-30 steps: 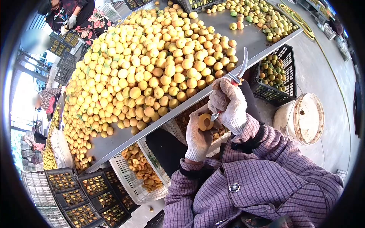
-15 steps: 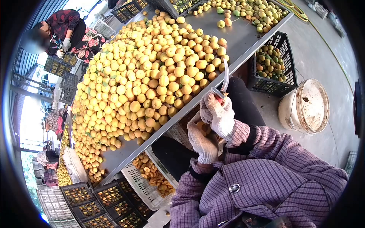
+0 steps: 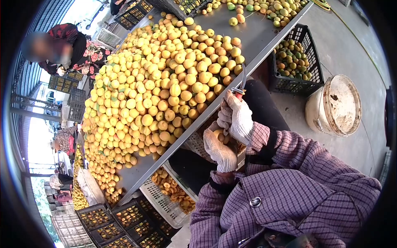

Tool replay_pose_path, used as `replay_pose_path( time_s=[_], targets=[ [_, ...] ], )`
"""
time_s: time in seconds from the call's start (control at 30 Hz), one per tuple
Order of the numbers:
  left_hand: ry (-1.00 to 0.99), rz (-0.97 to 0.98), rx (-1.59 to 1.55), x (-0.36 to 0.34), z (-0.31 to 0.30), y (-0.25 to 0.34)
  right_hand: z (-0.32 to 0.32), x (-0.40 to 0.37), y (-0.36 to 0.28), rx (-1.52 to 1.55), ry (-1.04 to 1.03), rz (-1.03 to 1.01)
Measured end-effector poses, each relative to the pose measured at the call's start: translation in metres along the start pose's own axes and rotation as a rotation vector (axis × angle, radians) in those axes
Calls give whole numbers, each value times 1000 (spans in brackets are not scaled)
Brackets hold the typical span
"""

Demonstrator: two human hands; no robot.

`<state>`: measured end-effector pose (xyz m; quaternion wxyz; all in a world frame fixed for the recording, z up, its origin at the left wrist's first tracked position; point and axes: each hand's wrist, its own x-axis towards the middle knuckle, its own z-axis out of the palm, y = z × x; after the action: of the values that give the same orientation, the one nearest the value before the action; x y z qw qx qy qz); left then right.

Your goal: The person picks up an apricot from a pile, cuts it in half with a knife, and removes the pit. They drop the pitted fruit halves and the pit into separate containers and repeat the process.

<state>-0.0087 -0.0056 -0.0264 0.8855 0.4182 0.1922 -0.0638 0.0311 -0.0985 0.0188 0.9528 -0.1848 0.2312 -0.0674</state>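
My right hand [image 3: 237,118], in a knitted white glove, is closed round the red handle of a knife [image 3: 245,75]. Its curved blade points up past the metal table's edge. Just below, my left hand [image 3: 221,151], in a stained glove of the same kind, curls round an apricot [image 3: 222,137]. The gloved fingers cover part of that fruit. Both hands are close together over my lap, beside the table rim [image 3: 198,122]. On the table lies a large heap of yellow apricots [image 3: 157,91].
Under the table's edge, a white crate [image 3: 165,204] holds halved apricots. Black trays of fruit [image 3: 120,221] stand at lower left. To the right are a black crate of greenish fruit [image 3: 295,62] and a lidded white bucket [image 3: 335,105]. Another person [image 3: 68,45] works across the table.
The view has shifted slightly. My right hand has turned with the knife, showing more of its red handle. More of the apricot in my left hand shows now.
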Motion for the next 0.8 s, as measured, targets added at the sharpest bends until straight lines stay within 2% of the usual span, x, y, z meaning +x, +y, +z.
replay_pose_path(
  time_s=[0.07,0.1,0.17,0.27,0.3,0.33,0.4,0.43,0.5,0.53,0.6,0.63,0.67,0.73,0.77,0.8],
  targets=[
    [146,-50,4,1,3,-2,1,-1,-2,62,34,57],
    [143,-48,10,1,3,-2,2,-3,0,32,52,29],
    [-21,-12,-1,4,2,-4,2,-3,1,-12,31,-25],
    [-12,-87,31,13,-1,-1,1,-2,-5,-11,-23,-62],
    [11,-168,-55,13,12,7,-5,1,-8,-6,-75,-63],
    [170,-214,-15,16,14,11,-12,1,-15,-49,-200,-113],
    [-189,-247,-65,22,-5,16,-17,-3,-30,-625,-311,-266],
    [-192,-236,-65,24,-9,15,-30,2,-25,-775,-416,-316],
    [-66,-227,-41,25,-2,19,-32,-11,-29,-1263,-511,-399],
    [-76,-216,-44,28,-5,19,-28,-21,-37,-1515,-552,-408],
    [-249,-260,20,32,-16,21,-42,-16,-32,-1816,-696,-429],
    [-295,-344,7,32,-19,23,-53,-12,-27,-1804,-720,-513],
    [-292,-335,10,33,-27,22,-50,-12,-28,-1797,-730,-516],
    [-219,-383,138,36,-46,15,-47,-14,-29,-1813,-773,-451],
    [-88,-391,186,21,-28,26,-53,-13,-24,-1816,-754,-505],
    [-85,-391,188,19,-30,29,-57,-13,-19,-1813,-755,-503]
  ],
)
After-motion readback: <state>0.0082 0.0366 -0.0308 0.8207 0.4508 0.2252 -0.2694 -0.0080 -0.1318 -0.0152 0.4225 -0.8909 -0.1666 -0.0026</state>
